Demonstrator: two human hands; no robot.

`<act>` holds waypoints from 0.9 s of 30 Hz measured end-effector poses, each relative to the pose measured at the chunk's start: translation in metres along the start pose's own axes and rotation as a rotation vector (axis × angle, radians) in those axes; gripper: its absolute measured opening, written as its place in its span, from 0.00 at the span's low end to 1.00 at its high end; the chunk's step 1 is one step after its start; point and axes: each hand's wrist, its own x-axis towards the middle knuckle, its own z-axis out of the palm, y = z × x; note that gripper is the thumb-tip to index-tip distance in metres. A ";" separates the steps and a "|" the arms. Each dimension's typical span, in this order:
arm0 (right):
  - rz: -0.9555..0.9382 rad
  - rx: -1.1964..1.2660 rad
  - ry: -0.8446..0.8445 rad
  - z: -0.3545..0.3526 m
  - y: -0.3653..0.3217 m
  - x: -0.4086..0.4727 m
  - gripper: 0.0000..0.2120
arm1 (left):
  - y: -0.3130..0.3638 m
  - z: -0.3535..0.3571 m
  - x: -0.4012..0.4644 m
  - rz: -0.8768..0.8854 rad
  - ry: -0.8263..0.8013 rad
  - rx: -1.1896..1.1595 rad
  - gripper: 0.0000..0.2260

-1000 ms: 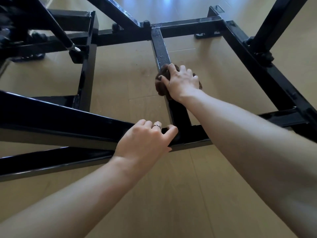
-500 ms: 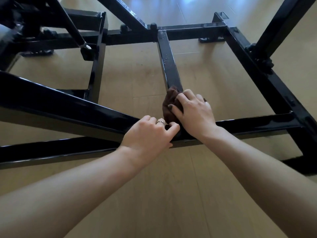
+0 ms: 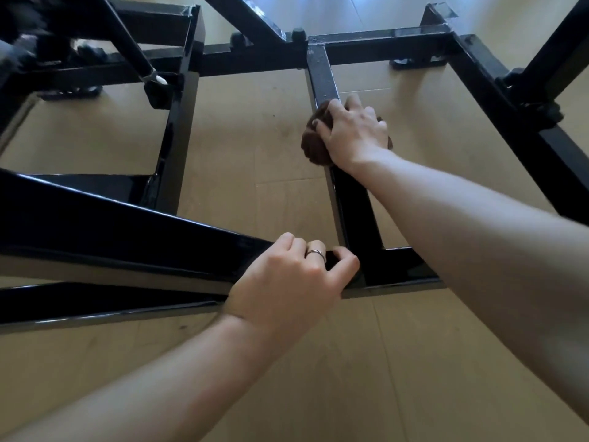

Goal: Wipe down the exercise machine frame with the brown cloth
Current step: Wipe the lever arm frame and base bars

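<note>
A black steel exercise machine frame (image 3: 178, 145) lies low over a tan floor. Its centre bar (image 3: 323, 78) runs away from me. My right hand (image 3: 353, 132) grips a bunched brown cloth (image 3: 314, 145) wrapped over that bar, about halfway along it. The cloth shows mostly on the left side of the bar, with a small bit past my little finger. My left hand (image 3: 293, 279), with a ring on one finger, curls over the near cross bar (image 3: 401, 275) where the centre bar joins it.
A thick slanted black beam (image 3: 111, 231) crosses the left foreground. More frame bars, bolts and an upright post (image 3: 554, 55) stand at the right. A thin rod with a white tip (image 3: 159, 78) sits at the back left. Tan floor (image 3: 255, 132) shows between the bars.
My right hand slid the cloth toward me to the near joint half a second ago, then pushed it away again to mid-bar. My left hand stayed on the near cross bar.
</note>
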 end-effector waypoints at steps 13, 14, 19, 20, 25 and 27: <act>0.000 0.013 -0.055 -0.010 0.007 -0.047 0.20 | 0.000 -0.002 0.001 0.011 -0.048 0.040 0.22; -0.001 0.029 -0.059 -0.013 0.010 -0.063 0.20 | 0.000 -0.004 0.002 0.014 -0.068 0.053 0.23; -0.015 0.044 -0.045 -0.025 0.023 -0.151 0.18 | -0.002 -0.012 0.003 0.039 -0.178 0.042 0.25; -0.023 0.031 -0.025 -0.026 0.026 -0.166 0.18 | -0.003 -0.015 0.003 0.036 -0.195 0.043 0.25; -0.043 -0.105 0.074 -0.040 0.042 -0.201 0.17 | 0.000 -0.015 0.005 0.015 -0.272 -0.049 0.23; -0.056 -0.121 0.139 -0.043 0.050 -0.214 0.16 | 0.000 -0.014 0.005 0.019 -0.271 -0.049 0.25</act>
